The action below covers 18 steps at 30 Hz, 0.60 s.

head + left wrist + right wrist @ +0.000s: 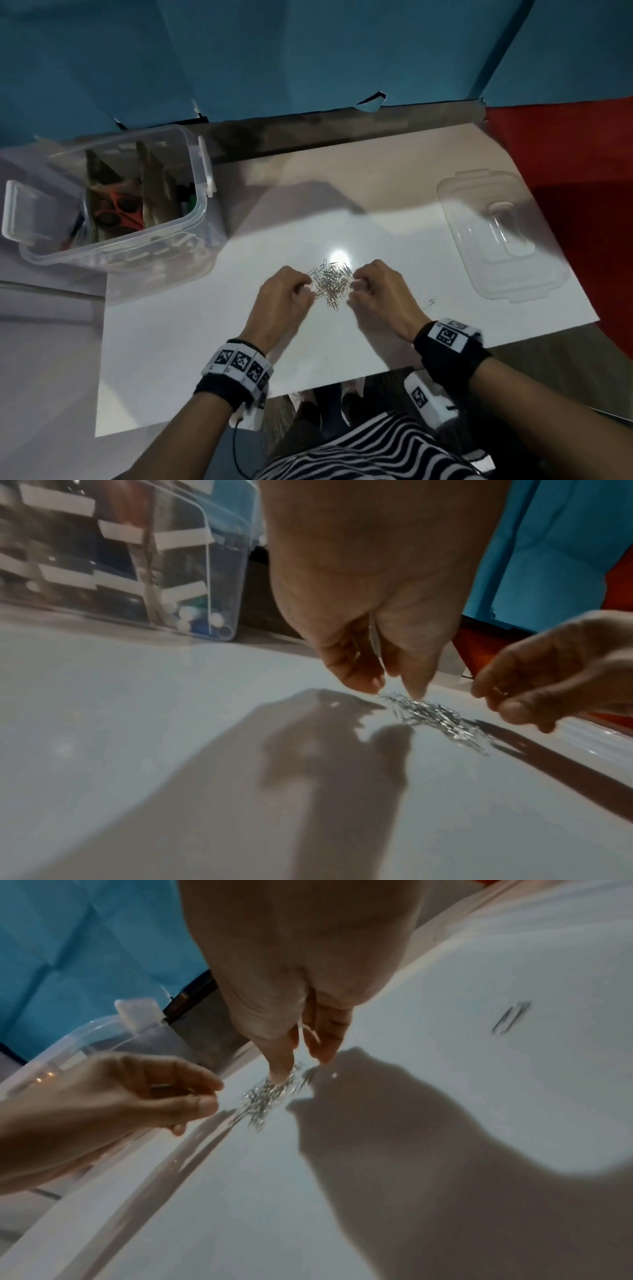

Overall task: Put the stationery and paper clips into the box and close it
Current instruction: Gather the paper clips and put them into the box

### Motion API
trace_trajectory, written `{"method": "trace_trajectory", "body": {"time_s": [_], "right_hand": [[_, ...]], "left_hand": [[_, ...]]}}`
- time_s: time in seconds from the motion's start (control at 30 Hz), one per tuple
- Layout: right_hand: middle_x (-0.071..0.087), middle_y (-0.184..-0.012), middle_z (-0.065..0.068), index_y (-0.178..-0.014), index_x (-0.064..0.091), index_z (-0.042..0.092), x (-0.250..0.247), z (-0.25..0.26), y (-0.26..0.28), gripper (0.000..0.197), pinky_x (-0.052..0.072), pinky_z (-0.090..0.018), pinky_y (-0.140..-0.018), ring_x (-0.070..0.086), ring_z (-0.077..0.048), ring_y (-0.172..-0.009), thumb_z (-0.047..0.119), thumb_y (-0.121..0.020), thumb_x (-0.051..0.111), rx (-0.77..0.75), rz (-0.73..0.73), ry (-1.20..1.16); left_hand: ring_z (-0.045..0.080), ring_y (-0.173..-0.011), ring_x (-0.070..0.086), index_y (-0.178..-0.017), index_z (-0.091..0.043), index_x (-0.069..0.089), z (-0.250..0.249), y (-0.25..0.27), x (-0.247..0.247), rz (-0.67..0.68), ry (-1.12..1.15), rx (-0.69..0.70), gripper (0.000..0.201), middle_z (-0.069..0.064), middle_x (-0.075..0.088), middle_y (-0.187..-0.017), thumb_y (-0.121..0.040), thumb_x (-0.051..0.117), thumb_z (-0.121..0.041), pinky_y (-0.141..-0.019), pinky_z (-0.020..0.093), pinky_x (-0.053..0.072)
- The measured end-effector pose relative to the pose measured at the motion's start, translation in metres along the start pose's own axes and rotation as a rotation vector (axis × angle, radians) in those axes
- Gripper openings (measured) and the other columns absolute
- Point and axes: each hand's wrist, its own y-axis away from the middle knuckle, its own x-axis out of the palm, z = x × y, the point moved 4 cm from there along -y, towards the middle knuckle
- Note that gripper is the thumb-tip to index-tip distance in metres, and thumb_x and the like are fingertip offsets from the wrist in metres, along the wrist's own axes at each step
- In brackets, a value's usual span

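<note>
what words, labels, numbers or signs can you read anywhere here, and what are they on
No readable words, brands or numbers in any view.
Left wrist band: black and white square marker patterns, not letters.
Right wrist band: the same kind of marker squares, no text.
White strips on the clear box: they look blank, though the left wrist view is blurred.
Lid and paper clips: no print visible.

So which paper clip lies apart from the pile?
The lone paper clip on the white sheet, just outside the right hand. The others lie heaped in the pile between both hands.
</note>
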Motion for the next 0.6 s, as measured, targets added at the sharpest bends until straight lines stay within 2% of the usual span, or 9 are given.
{"method": "trace_trajectory", "body": {"time_s": [0.03,0.1,0.17,0.27,0.37,0.43,0.53,0.6], "right_hand": [[0.052,-0.101,0.001,-0.111,0.062,0.012,-0.005,-0.003,-0.002,0.041,0.043,-0.029,-0.076,0.051,-0.016,-0.087,0.028,-0.076,0.077,0.005,0.036,0.028],[0.045,-0.104,-0.003,-0.108,0.052,0.011,-0.004,0.0,-0.009,0.057,0.046,-0.034,-0.074,0.046,-0.021,-0.09,0.036,-0.067,0.081,0.027,0.153,0.11],[0.042,-0.104,-0.005,-0.099,0.048,0.012,0.006,0.011,-0.016,0.055,0.046,-0.035,-0.074,0.043,-0.022,-0.091,0.036,-0.065,0.083,0.006,0.229,0.142],[0.043,-0.1,-0.003,-0.092,0.052,0.014,0.023,0.027,-0.026,0.03,0.043,-0.032,-0.075,0.046,-0.023,-0.089,0.024,-0.076,0.075,-0.097,0.226,0.129],[0.049,-0.094,-0.003,-0.087,0.061,0.013,0.028,0.034,-0.033,0.007,0.044,-0.031,-0.071,0.051,-0.02,-0.08,0.018,-0.084,0.065,-0.112,0.154,0.087],[0.054,-0.09,-0.004,-0.09,0.069,0.01,0.03,0.035,-0.037,0.01,0.046,-0.033,-0.071,0.053,-0.021,-0.078,0.017,-0.087,0.062,-0.123,0.134,0.119],[0.059,-0.085,-0.005,-0.086,0.07,0.01,0.031,0.035,-0.043,0.017,0.048,-0.036,-0.07,0.055,-0.023,-0.078,0.015,-0.085,0.054,-0.115,0.127,0.145],[0.061,-0.083,-0.006,-0.082,0.069,0.01,0.03,0.036,-0.047,0.018,0.048,-0.038,-0.071,0.057,-0.025,-0.079,0.014,-0.082,0.051,-0.086,0.132,0.154]], "left_hand": [[0.009,-0.097,0.059,-0.119,-0.021,0.064,0.005,-0.002,-0.002,0.055,-0.04,0.0,0.041,-0.008,0.058,-0.11,-0.081,0.079,-0.03,-0.083,0.032,0.053],[0.013,-0.109,0.043,-0.137,-0.025,0.045,0.004,-0.007,0.001,0.223,-0.185,0.006,0.077,-0.007,0.041,-0.122,-0.073,0.083,-0.044,-0.083,0.033,0.048],[0.015,-0.11,0.035,-0.138,-0.027,0.037,-0.006,-0.012,0.005,0.283,-0.276,0.025,0.085,-0.004,0.034,-0.124,-0.07,0.085,-0.044,-0.08,0.033,0.047],[0.016,-0.102,0.042,-0.123,-0.024,0.051,-0.018,-0.02,0.01,0.244,-0.225,0.053,0.057,-0.004,0.041,-0.115,-0.077,0.082,-0.033,-0.082,0.036,0.049],[0.017,-0.093,0.05,-0.105,-0.02,0.065,-0.019,-0.024,0.011,0.196,-0.154,0.048,0.023,-0.005,0.05,-0.103,-0.084,0.073,-0.021,-0.082,0.038,0.049],[0.017,-0.089,0.052,-0.097,-0.021,0.069,-0.02,-0.026,0.01,0.169,-0.193,0.048,0.011,-0.006,0.054,-0.097,-0.087,0.065,-0.017,-0.078,0.038,0.049],[0.021,-0.083,0.053,-0.088,-0.018,0.067,-0.025,-0.03,0.01,0.138,-0.285,0.027,0.012,-0.002,0.057,-0.089,-0.09,0.055,-0.015,-0.072,0.039,0.049],[0.024,-0.08,0.052,-0.085,-0.015,0.063,-0.026,-0.033,0.011,0.134,-0.349,-0.001,0.013,0.001,0.056,-0.085,-0.092,0.051,-0.015,-0.067,0.037,0.044]]}}
